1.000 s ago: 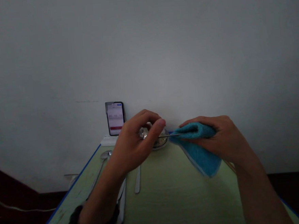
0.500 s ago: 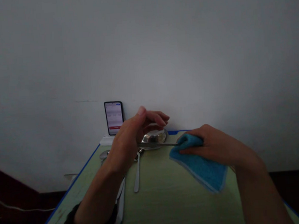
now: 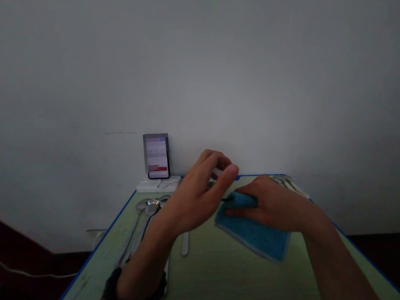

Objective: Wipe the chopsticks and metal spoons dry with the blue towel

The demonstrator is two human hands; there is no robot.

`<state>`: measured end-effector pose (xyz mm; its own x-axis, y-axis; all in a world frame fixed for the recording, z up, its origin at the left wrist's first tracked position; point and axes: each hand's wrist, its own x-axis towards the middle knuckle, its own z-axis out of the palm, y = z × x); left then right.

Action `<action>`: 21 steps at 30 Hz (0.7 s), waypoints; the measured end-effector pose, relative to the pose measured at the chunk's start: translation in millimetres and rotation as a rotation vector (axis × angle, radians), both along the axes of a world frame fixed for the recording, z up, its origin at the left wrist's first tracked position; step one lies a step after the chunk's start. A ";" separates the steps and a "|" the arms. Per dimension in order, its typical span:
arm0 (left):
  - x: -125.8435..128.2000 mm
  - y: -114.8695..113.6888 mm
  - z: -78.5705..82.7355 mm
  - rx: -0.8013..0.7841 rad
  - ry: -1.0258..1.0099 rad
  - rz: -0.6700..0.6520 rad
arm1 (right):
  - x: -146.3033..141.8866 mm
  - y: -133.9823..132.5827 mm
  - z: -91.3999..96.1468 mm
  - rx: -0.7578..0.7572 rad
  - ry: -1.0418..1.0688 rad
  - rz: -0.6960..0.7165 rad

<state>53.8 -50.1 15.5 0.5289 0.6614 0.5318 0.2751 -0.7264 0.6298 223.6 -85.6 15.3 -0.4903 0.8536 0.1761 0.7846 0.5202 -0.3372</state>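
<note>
My left hand [image 3: 198, 198] hovers over the middle of the green table [image 3: 222, 276], its fingers curled in a pinch. It grips a thin metal utensil [image 3: 226, 198], of which only a short dark piece shows between the two hands. My right hand [image 3: 275, 204] is closed on a folded blue cloth [image 3: 252, 231], wrapped round the utensil's other end right against my left fingertips. A dark band sits on my left wrist [image 3: 127, 292]. My left hand hides the metal bowl behind it.
A phone [image 3: 157, 156] leans on the wall on a white block [image 3: 157, 184] at the table's far left. Several spoons [image 3: 149, 206] lie at the left, one utensil [image 3: 185, 244] under my left hand, more cutlery [image 3: 287, 182] at the far right. Blue-edged table, dark floor either side.
My right hand has slid the blue cloth left along the utensil until it meets my left fingers. Both hands sank lower, and the metal bowl is now hidden.
</note>
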 end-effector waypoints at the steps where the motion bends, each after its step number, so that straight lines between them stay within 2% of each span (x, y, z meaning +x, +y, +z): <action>1: -1.7 0.4 0.7 0.028 0.065 0.055 | 0.7 0.6 -0.3 -0.009 0.012 -0.013; 4: -9.4 2.8 3.1 0.054 0.306 0.151 | 3.7 1.2 -0.4 -0.044 0.055 -0.041; 8: -22.1 7.4 7.5 0.006 0.524 -0.017 | 4.0 0.6 0.4 -0.051 0.035 -0.024; 10: -29.7 11.0 9.2 -0.027 0.540 -0.063 | 4.5 0.7 0.9 -0.072 0.049 -0.025; 16: -49.0 22.7 8.1 -0.102 0.528 0.000 | 15.1 4.8 0.8 -0.197 0.165 -0.096; 21: -50.9 24.6 7.7 -0.077 0.446 0.018 | 21.9 7.7 -2.3 -0.189 0.291 -0.155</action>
<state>2.9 -25.5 23.2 0.6830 0.7014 0.2038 0.5439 -0.6747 0.4989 245.5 -77.9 13.0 -0.3057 0.9444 0.1210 0.7060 0.3102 -0.6367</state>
